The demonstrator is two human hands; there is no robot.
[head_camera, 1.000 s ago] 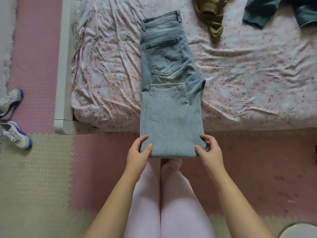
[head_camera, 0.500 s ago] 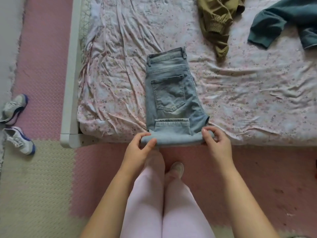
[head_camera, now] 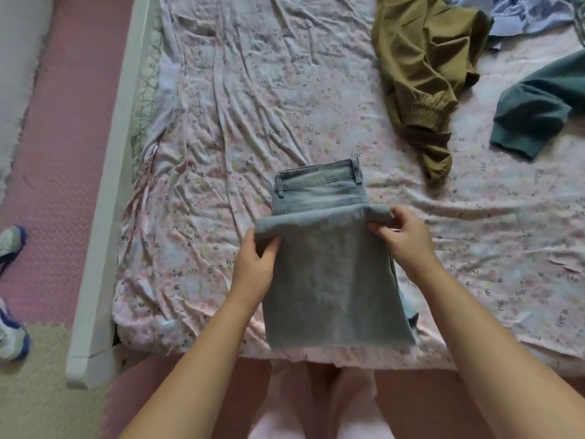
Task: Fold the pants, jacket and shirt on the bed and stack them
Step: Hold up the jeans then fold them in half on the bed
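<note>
Light blue jeans (head_camera: 332, 280) lie folded on the floral bed sheet (head_camera: 221, 153) near the bed's front edge. The folded leg part covers the seat, and only the waistband shows beyond it. My left hand (head_camera: 253, 264) grips the left corner of the fold's far edge. My right hand (head_camera: 402, 239) pinches the right corner of that same edge. An olive-green jacket (head_camera: 421, 77) lies crumpled at the back right. A dark teal garment (head_camera: 535, 112) lies at the right edge, and a light blue striped shirt (head_camera: 522, 14) sits at the top right.
The white bed frame (head_camera: 104, 217) runs along the left side of the bed. Sneakers (head_camera: 9, 312) lie on the pink foam floor mat at the far left. My legs in pale pink stand against the bed's front edge.
Both hands carried the hanging fold of the jeans up from below the bed edge and over the seat toward the waistband. The back pocket is now covered.
</note>
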